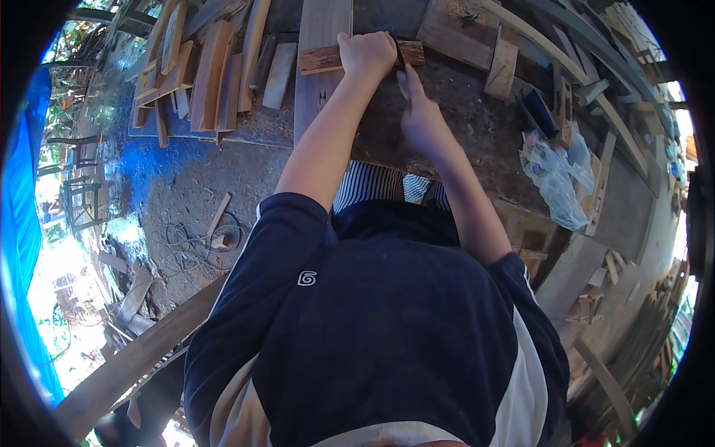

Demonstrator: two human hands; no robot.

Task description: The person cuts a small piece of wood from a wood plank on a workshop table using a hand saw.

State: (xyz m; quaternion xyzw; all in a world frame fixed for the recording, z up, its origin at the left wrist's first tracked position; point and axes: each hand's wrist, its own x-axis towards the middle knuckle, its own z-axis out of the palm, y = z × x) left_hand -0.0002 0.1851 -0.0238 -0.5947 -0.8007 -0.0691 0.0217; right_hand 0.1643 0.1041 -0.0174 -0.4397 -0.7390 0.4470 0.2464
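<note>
My left hand [367,54] is closed over a short reddish-brown wood piece [320,59] with rough, bark-like edges. The piece lies crosswise over a long flat board [325,22] at the far side, and its right end sticks out beyond my left hand. A thin dark-bladed hand tool [400,56] stands against the wood just right of my left fingers. It shows almost edge-on, so I cannot tell whether it is a saw or a knife. My right hand [422,119], slightly blurred, is wrapped round its handle, on the near side of the wood.
Several wood offcuts [212,74] lie at the left on the dark worktable [387,134]. To the right are a wooden block [502,63], a dark blue box-like object [538,113] and a clear plastic bag [558,175]. Tangled wire [197,249] lies on the floor.
</note>
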